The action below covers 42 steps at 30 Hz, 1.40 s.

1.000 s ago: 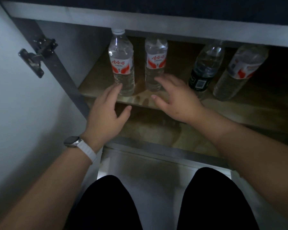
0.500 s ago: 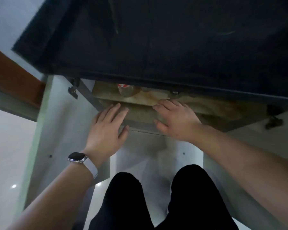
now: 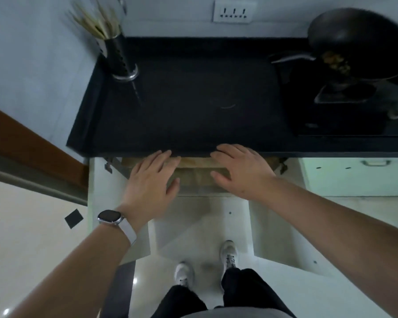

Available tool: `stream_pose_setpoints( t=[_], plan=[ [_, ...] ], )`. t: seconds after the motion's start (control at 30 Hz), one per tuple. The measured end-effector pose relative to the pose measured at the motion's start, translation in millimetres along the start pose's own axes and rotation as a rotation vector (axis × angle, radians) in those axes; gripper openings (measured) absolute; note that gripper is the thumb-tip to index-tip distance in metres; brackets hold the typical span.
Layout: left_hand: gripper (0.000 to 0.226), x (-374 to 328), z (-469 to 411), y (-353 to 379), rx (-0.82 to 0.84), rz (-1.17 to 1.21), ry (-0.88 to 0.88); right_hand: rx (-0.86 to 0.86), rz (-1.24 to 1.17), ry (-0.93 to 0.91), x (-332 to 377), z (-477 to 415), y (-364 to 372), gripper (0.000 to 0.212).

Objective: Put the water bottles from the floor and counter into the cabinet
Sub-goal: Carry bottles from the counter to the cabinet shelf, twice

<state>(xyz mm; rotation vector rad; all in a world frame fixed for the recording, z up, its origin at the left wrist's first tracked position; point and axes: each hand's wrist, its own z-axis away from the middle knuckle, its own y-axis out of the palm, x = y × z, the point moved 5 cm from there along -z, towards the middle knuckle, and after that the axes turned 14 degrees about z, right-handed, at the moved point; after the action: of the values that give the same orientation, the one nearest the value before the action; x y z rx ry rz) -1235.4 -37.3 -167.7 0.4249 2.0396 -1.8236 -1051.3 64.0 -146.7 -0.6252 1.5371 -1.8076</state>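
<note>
I look down from standing height at the black counter (image 3: pixel 193 106) and the open cabinet (image 3: pixel 193 177) below it. Only a strip of the cabinet's brownish shelf shows under the counter edge; no water bottle is visible now. My left hand (image 3: pixel 151 180), with a watch on the wrist, and my right hand (image 3: pixel 241 171) hover palm down in front of the cabinet opening, fingers spread and holding nothing. Both white cabinet doors, the left door (image 3: pixel 115 226) and the right door (image 3: pixel 283 237), stand swung out toward me.
A black holder with chopsticks (image 3: pixel 115 49) stands at the counter's back left. A dark wok (image 3: pixel 356 42) sits on a stove at the right. A wall socket (image 3: pixel 233 11) is above. My feet in white shoes (image 3: pixel 184 273) stand on the pale floor between the doors.
The view rose from cabinet level to standing height, so the bottles on the shelf dropped out of sight behind the counter edge. Both hands drew back from the shelf, still empty.
</note>
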Motion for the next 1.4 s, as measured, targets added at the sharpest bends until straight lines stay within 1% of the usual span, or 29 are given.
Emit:
stream_pose_setpoints(
  t=[0.1, 0.2, 0.47, 0.57, 0.67, 0.87, 1.03, 1.1, 1.23, 1.4],
  plan=[
    [0.054, -29.7, -9.6, -18.0, -0.016, 0.042, 0.105, -0.026, 0.03, 0.099, -11.4, 29.6, -26.1, 0.059],
    [0.054, -58.2, -16.0, -24.2, 0.013, 0.051, 0.226, -0.023, 0.03, 0.223, -20.5, 66.3, -43.6, 0.059],
    [0.05, -127.2, -28.0, -6.0, 0.127, 0.07, 0.472, -0.022, -0.022, 0.589, -42.5, 173.6, -52.1, 0.055],
    [0.05, -159.0, -28.9, 7.3, 0.185, 0.074, 0.548, -0.042, -0.03, 0.678, -52.0, 211.9, -50.4, 0.051],
    [0.051, -192.1, -30.1, 17.0, 0.218, 0.067, 0.608, -0.04, -0.053, 0.756, -67.2, 244.6, -45.6, 0.052],
    [0.051, -261.3, -40.7, 45.4, 0.248, 0.045, 0.689, -0.083, -0.085, 0.841, -110.9, 302.3, -33.3, 0.054],
    [0.054, -354.8, -45.9, 84.3, 0.276, 0.044, 0.732, -0.11, -0.113, 0.911, -172.1, 373.6, -14.2, 0.055],
    [0.056, -401.6, -45.3, 103.4, 0.289, 0.043, 0.776, -0.129, -0.119, 0.952, -201.8, 410.0, -8.6, 0.055],
    [0.053, -497.2, -44.1, 148.3, 0.308, 0.028, 0.862, -0.149, -0.126, 1.025, -257.7, 487.9, 7.8, 0.054],
    [0.051, -605.3, -30.6, 202.2, 0.318, 0.034, 0.981, -0.131, -0.128, 1.126, -318.2, 586.5, 38.1, 0.054]
  ],
)
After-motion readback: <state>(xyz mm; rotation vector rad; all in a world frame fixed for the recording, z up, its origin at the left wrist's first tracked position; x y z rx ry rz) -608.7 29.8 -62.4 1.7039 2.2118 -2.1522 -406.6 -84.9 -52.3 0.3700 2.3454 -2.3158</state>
